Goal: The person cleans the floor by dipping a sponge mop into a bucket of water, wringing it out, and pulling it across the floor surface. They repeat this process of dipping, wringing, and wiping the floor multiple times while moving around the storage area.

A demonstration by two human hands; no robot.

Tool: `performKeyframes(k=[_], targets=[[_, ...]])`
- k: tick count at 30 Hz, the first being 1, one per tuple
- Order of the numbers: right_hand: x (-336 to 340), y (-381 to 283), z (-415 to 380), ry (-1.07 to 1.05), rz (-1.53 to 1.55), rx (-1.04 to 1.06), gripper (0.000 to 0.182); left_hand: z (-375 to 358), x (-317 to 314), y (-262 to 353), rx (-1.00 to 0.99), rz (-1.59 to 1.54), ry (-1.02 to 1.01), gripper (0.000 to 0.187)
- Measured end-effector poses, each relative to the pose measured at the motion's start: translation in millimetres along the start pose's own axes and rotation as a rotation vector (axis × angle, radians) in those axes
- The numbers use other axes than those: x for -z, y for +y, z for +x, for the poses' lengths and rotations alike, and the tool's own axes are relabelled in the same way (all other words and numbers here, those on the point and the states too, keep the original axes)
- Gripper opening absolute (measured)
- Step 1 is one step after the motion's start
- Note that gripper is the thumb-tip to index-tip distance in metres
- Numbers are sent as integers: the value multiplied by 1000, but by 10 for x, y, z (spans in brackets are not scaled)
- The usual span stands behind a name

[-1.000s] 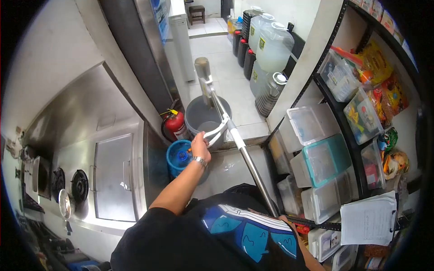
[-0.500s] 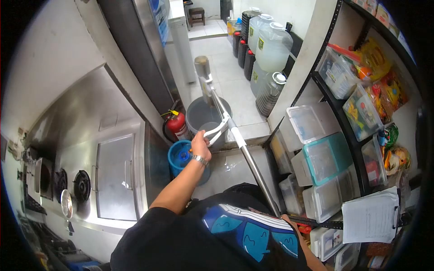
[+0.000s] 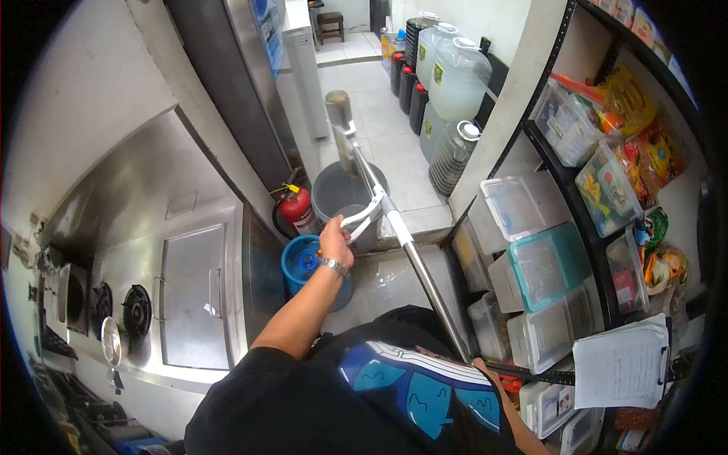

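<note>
A sponge mop (image 3: 413, 254) with a steel pole slants across the middle, its head raised above a grey bucket (image 3: 322, 189). My left hand (image 3: 334, 241) is closed around the mop's white squeeze lever (image 3: 365, 215). At the pole's near end, my right hand (image 3: 482, 367) is closed on the pole beside my shirt; most of its fingers are hidden. Below my left forearm stands a blue water jug (image 3: 294, 258), partly covered by the arm.
A red fire extinguisher (image 3: 294, 206) stands left of the bucket. Large jugs (image 3: 459, 80) line the right wall behind. Shelving with plastic bins (image 3: 547, 265) and a clipboard (image 3: 620, 364) is close on my right. A steel stove counter (image 3: 193, 296) is on my left.
The mop head has tipped very slightly down toward the bucket. Both hands keep the same hold.
</note>
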State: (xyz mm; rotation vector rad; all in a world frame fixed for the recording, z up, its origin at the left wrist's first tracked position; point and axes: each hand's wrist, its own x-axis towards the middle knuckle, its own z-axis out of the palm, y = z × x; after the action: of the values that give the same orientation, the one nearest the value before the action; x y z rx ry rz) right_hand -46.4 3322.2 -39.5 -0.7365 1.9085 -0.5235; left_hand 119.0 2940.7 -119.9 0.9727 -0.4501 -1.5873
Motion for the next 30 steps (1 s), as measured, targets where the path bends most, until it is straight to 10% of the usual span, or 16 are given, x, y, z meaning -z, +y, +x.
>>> performKeyframes(k=[30], targets=[[-4, -12, 1, 12, 32, -12, 28, 27, 48, -87, 34, 29, -10, 17]])
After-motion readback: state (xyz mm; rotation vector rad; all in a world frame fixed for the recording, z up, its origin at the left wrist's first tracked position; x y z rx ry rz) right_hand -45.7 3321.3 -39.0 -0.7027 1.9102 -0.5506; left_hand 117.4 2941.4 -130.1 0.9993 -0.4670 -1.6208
